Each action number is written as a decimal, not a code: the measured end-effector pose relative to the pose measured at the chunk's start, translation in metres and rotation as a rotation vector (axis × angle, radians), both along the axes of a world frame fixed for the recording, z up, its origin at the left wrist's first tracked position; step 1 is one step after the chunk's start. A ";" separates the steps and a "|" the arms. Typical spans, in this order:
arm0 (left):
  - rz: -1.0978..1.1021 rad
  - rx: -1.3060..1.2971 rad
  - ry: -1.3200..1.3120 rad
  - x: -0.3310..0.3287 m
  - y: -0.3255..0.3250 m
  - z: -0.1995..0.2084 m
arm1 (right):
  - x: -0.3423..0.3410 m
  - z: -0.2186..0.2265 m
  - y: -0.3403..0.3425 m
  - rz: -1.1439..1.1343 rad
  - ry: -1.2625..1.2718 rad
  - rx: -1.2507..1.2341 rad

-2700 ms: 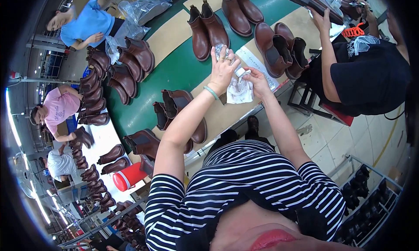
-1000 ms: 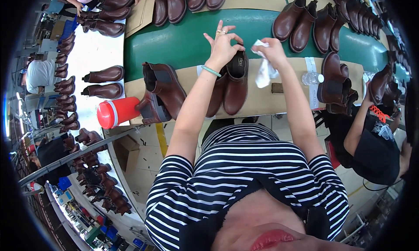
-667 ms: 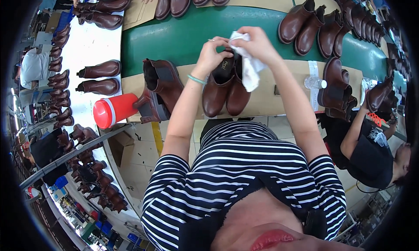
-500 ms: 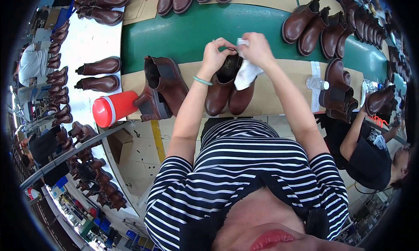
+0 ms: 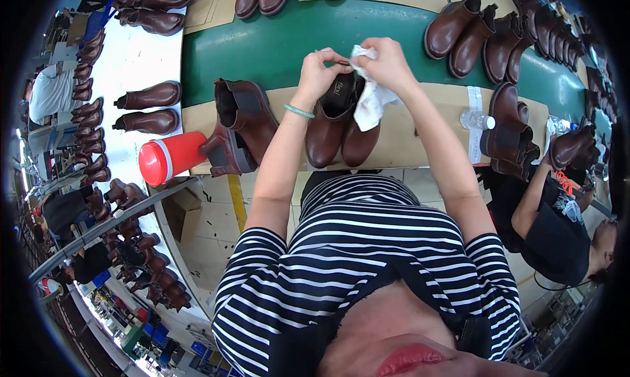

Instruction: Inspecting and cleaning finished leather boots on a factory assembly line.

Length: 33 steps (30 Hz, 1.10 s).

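A pair of brown leather ankle boots stands before me on the cardboard, toes toward me. My left hand, with a pale green bangle at the wrist, pinches the far top edge of the left boot. Its dark insole shows through the opening. My right hand grips a white cloth close to the left fingertips, at that same edge. The cloth hangs down over the right boot and hides part of its upper. The exact spot where cloth meets leather is hidden by my fingers.
Left of the pair stand a red cylindrical container and two more brown boots. To the right lie a clear plastic bottle and stacked boots. More boots line the green tabletop. A co-worker is at right.
Both hands have shifted slightly up and left, still at the boot's top edge. More of the white cloth shows above my right fingers. The co-worker's arm at right has moved a little.
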State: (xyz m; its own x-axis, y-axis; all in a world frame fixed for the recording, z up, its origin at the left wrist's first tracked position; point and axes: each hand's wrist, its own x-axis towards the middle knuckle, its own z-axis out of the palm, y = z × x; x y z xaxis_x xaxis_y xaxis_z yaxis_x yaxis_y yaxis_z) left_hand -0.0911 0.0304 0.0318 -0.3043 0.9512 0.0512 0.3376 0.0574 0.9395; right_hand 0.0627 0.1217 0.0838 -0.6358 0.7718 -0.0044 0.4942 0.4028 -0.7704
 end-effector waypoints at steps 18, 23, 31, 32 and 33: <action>0.117 -0.109 -0.328 0.070 0.016 0.072 | 0.192 -0.028 -0.016 -0.122 0.524 -0.897; 0.235 -0.171 0.379 0.097 0.042 0.044 | 0.184 -0.051 -0.043 -0.145 0.555 -1.046; 0.226 -0.085 -0.488 0.091 0.012 0.025 | 0.171 -0.060 -0.030 -0.123 0.544 -1.113; 0.212 -0.047 -0.520 0.089 0.004 0.021 | 0.162 -0.056 -0.025 -0.136 0.563 -1.089; 0.210 -0.054 -0.510 0.090 -0.001 0.022 | 0.153 -0.055 -0.022 -0.152 0.581 -1.066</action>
